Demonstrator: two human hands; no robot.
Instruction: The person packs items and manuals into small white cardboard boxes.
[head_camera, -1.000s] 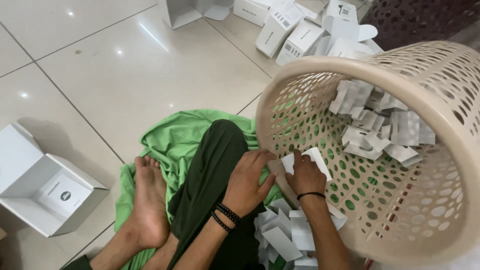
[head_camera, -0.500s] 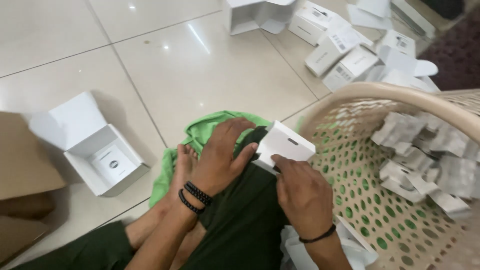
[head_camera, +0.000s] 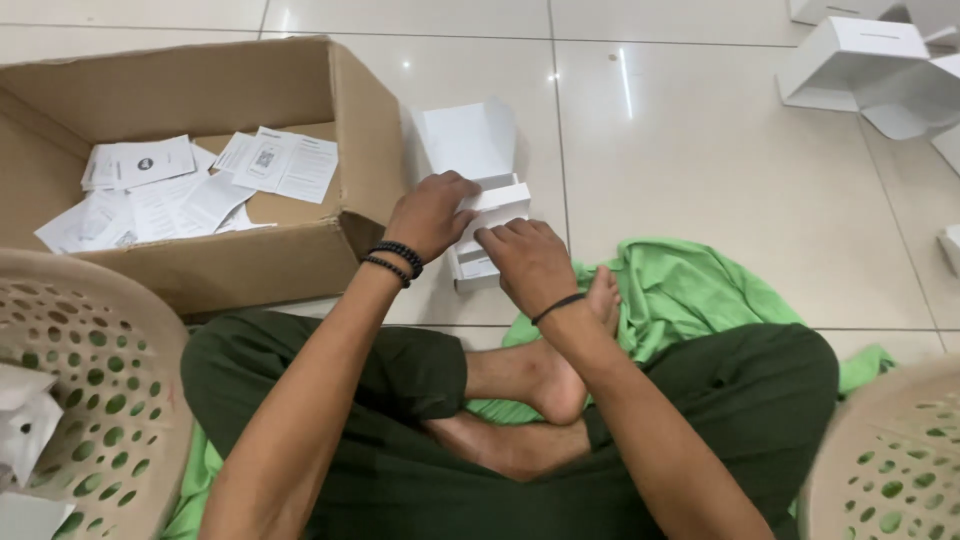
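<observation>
Both hands, left hand (head_camera: 432, 212) and right hand (head_camera: 528, 262), pinched a small white box (head_camera: 487, 215) with their fingers, just beside the cardboard box (head_camera: 240, 262) corner; bare tiled floor (head_camera: 700, 170) lay open beyond.

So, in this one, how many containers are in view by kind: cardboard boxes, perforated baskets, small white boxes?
Brown cardboard box: 1
Beige perforated baskets: 2, one at the left edge, one at the lower right corner
Small white boxes: at least 3, one open under both hands, two or more cut off at the top right
Total: at least 6
</observation>
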